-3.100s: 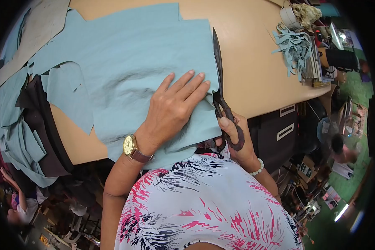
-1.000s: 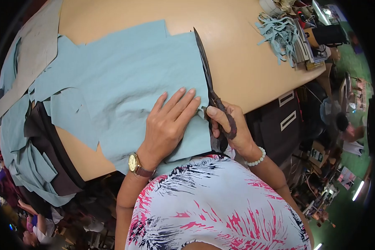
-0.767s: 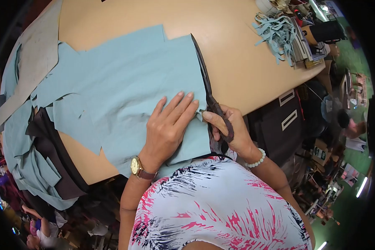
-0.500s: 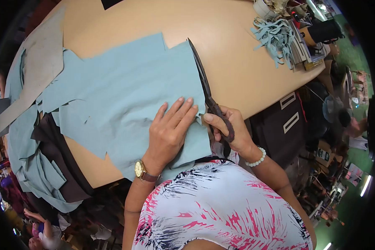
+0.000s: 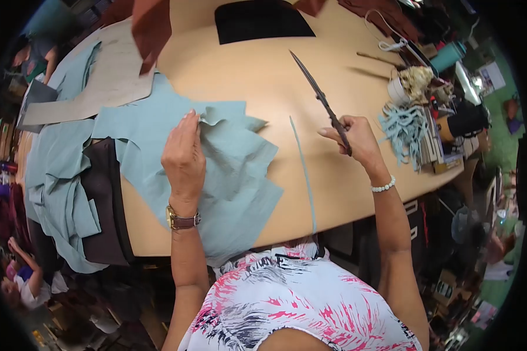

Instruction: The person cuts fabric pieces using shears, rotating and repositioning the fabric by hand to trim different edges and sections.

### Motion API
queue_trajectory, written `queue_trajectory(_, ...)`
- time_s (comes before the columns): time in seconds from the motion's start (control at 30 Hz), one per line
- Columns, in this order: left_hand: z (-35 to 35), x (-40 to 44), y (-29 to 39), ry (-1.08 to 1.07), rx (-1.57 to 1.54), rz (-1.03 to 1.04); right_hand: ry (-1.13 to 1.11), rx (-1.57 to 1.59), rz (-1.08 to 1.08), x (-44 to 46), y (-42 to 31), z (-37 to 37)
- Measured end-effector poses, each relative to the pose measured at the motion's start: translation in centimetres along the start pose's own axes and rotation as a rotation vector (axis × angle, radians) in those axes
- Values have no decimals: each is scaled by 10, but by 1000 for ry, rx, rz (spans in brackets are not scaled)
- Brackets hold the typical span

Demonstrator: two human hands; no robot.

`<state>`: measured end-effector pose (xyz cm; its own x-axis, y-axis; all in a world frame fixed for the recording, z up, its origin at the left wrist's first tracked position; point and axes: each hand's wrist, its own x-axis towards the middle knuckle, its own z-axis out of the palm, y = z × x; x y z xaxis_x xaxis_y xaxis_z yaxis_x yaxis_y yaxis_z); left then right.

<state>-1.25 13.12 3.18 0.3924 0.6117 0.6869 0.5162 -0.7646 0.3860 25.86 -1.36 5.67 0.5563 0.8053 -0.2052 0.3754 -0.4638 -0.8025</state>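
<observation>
Pale blue, a thin, straight strip of cloth (image 5: 304,167) begins at the near edge of the tan bench (image 5: 341,193) and runs away from the body, its far end leaning slightly left. The strip lies between the two hands, closer to the right hand (image 5: 362,140). To its left, apart from it, spreads a wide, rumpled light-blue cloth (image 5: 237,169), partly beneath the left hand (image 5: 182,161). That hand's fingers lie together, pointing away from the body; the cloth puckers up just right of their tips, though I cannot tell whether they pinch it. The right hand's fingers are clamped around the handles of long dark metal scissors (image 5: 320,95), held past the strip's right side, blades slanting away and leftward. Farther off lies a flat black panel (image 5: 263,22).
</observation>
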Motion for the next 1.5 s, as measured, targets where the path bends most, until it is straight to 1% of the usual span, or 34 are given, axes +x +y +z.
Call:
queue_trajectory(0.1,7,-17,-12,-46,-88,-201,96,-259,-37,16,23,-7)
queue_trajectory(0.17,14,-27,-16,-115,-176,-340,95,-247,-16,22,30,-7)
queue_trajectory(0.2,16,-27,-15,-142,-174,-349,93,-239,2,21,34,-7)
queue_trajectory(0.3,18,-30,-12,-219,-147,-350,230,-397,-365,9,39,5)
queue_trajectory(0.4,20,-30,-11,-235,-105,-302,273,-575,-591,-26,22,28)
queue_trajectory(0.5,20,-31,-12,-225,-77,-265,-33,-658,-471,-69,5,52)
queue_trajectory(0.6,22,-32,-12,-224,-69,-245,-91,-656,-461,-69,15,61)
queue_trajectory(0.7,21,-32,-12,-228,-63,-234,-125,-628,-417,-46,26,51)
queue_trajectory(0.77,21,-33,-14,-219,-61,-213,-43,-490,-461,-22,27,19)
queue_trajectory(0.83,20,-34,-15,-241,-36,-220,26,-381,-333,-3,2,-31)
queue_trajectory(0.9,22,-34,-14,-249,-41,-217,29,-260,-345,12,-7,-94)
queue_trajectory(0.93,22,-35,-15,-244,-48,-213,54,-208,-282,11,-18,-121)
queue_trajectory(0.97,22,-35,-15,-238,-53,-210,147,-171,-271,8,-28,-140)
queue_trajectory(1.0,22,-34,-13,-243,-61,-210,253,-278,-205,5,-36,-157)
queue_trajectory(1.1,19,-31,-10,-246,-79,-207,230,-343,-93,15,-18,-213)
queue_trajectory(1.23,21,-33,-13,-249,-67,-188,287,-541,49,22,9,-240)
queue_trajectory(1.3,21,-34,-14,-254,-59,-188,536,-907,-148,26,30,-242)
queue_trajectory(1.33,21,-35,-14,-256,-104,-188,658,-1084,-254,28,37,-241)
queue_trajectory(1.37,21,-34,-12,-256,-143,-193,755,-1087,-228,31,43,-237)
queue_trajectory(1.4,19,-33,-12,-247,-171,-204,726,-1031,-272,29,36,-227)
queue_trajectory(1.47,8,-20,8,-250,-214,-128,642,-889,-399,33,13,-191)
queue_trajectory(1.5,7,-12,19,-249,-253,-74,524,-705,-366,36,0,-166)
